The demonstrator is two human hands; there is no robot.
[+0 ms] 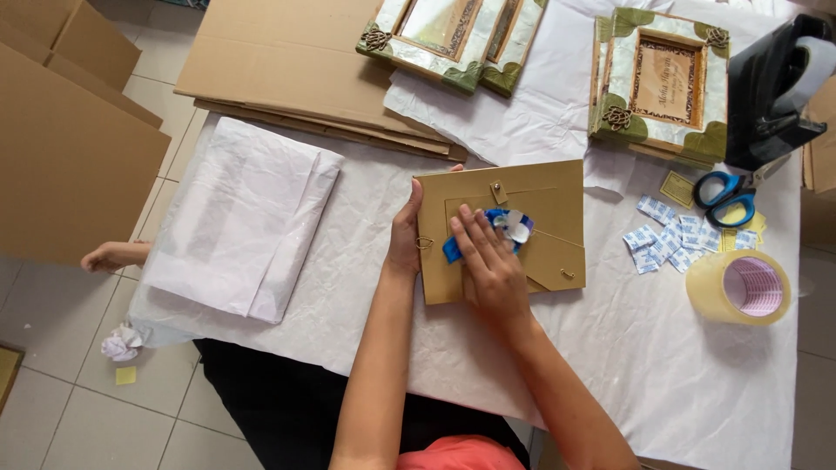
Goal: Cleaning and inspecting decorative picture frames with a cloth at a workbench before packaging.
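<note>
Fingers of right hand (489,261) flat on one cloth (505,228); left hand (406,233) grips one frame (540,196)

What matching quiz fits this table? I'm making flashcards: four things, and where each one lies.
Things:
1. scissors
2. tape roll
3. blue cloth
4. folded paper

Places:
A. on the brown frame back, under the right hand
B. left part of the table
C. beside the black dispenser
D. near the right edge, below the sachets

Pairs: 1-C, 2-D, 3-A, 4-B

Left hand (406,235) edge-clasping; right hand (489,261) flat, fingers spread.
</note>
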